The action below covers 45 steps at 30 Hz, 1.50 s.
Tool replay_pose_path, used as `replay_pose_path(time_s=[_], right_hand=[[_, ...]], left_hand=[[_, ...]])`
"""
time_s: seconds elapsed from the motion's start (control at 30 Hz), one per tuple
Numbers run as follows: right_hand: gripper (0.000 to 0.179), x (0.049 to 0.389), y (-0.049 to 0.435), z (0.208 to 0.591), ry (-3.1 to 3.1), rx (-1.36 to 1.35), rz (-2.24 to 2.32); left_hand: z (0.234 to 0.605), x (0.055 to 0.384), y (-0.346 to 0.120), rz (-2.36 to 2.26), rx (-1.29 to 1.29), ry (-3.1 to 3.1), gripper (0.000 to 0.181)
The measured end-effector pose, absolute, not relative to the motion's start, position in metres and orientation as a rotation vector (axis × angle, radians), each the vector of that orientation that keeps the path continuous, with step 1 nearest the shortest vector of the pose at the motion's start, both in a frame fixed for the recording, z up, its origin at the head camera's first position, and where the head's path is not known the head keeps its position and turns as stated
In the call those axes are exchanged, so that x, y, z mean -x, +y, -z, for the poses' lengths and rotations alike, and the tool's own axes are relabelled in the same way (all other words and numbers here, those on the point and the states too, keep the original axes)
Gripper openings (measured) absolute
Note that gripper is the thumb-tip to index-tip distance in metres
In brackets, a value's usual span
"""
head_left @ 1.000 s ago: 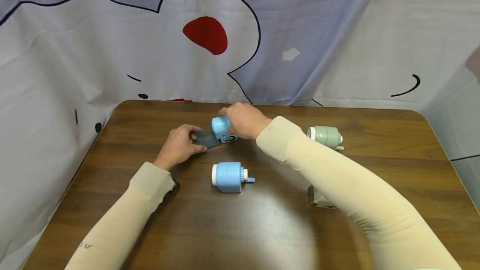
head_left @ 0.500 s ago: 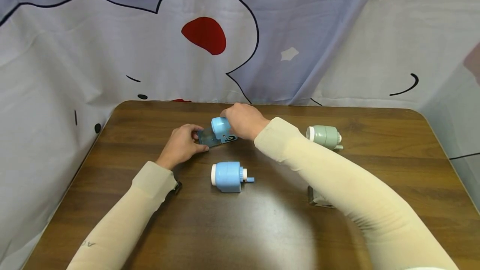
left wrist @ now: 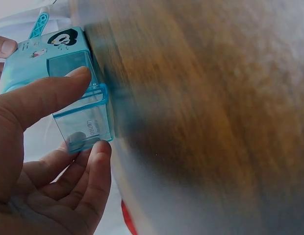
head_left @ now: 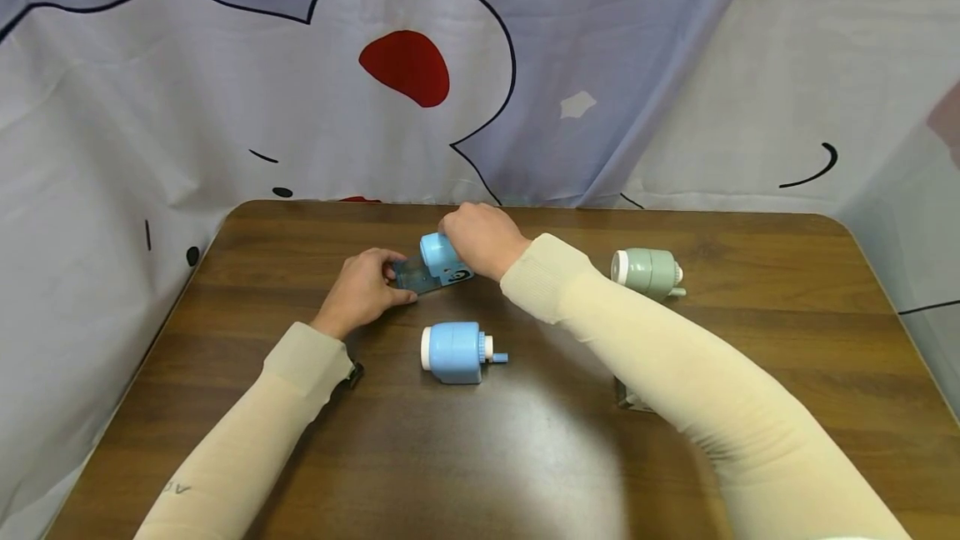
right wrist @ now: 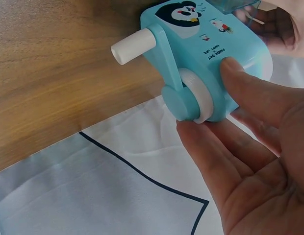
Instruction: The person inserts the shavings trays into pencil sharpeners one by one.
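A light-blue crank pencil sharpener (right wrist: 211,49) with a panda print lies on its side near the table's far edge. My right hand (head_left: 483,240) grips its body at the crank end, the thumb on the printed face. Its crank handle (right wrist: 134,46) has a white knob. From the other end sticks out a clear blue drawer (left wrist: 83,129), partly inside the body. My left hand (head_left: 363,292) pinches this drawer between thumb and fingers. In the head view the right hand hides the crank.
A second blue sharpener (head_left: 455,352) lies on the table nearer me. To the right lies a green sharpener (head_left: 648,272). A dark-edged clear object (head_left: 626,396) is mostly hidden behind my right sleeve. A printed cloth (head_left: 300,98) hangs beyond the table's far edge.
My left hand has edged slightly right with the drawer, toward the sharpener's body. The right hand has barely moved and keeps its grip on the sharpener.
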State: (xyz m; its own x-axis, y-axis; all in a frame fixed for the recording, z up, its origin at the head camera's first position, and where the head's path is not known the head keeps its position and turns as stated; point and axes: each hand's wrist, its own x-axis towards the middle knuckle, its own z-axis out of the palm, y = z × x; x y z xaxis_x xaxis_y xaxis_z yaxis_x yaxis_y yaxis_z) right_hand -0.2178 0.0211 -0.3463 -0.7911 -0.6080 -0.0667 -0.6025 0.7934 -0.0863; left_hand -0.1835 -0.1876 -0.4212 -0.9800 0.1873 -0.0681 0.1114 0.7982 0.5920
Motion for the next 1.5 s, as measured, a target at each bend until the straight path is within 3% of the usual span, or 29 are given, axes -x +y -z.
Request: replay_pose_path(time_s=[1.5], right_hand=[[0.016,0.220,0.020,0.343,2.881,0.961,0.104]], left_hand=[[0.420,0.189,-0.173,-0.930,-0.262,2.882,0.060]])
